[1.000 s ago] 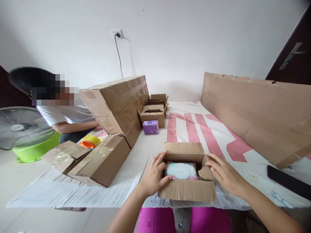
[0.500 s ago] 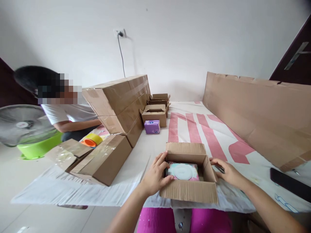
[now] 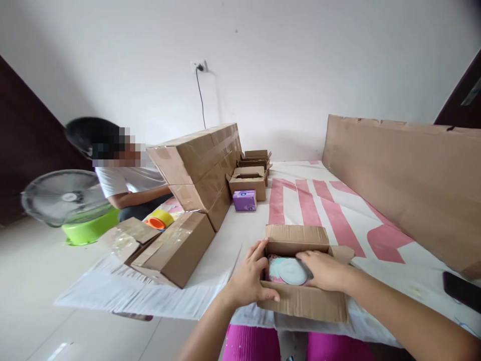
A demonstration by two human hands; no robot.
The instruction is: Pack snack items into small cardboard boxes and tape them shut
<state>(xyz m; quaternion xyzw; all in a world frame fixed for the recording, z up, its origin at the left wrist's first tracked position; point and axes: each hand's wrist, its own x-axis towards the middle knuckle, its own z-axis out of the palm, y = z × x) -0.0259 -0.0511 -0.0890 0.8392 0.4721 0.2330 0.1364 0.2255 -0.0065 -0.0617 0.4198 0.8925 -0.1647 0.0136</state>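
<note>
Well, the pastel packet [image 3: 283,271] lay flat inside the small open carton [image 3: 304,303] on the striped sheet [image 3: 293,200]. The right hand [image 3: 323,271] pressed on it, fingers flat, gripping nothing; the left hand [image 3: 248,282] clasped the carton's wall, which probably steadied it well.

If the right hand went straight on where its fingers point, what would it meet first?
Probably the left hand, gripping the left wall of the cardboard box; the right hand points that way across the pack inside. Depth is unclear.
</note>
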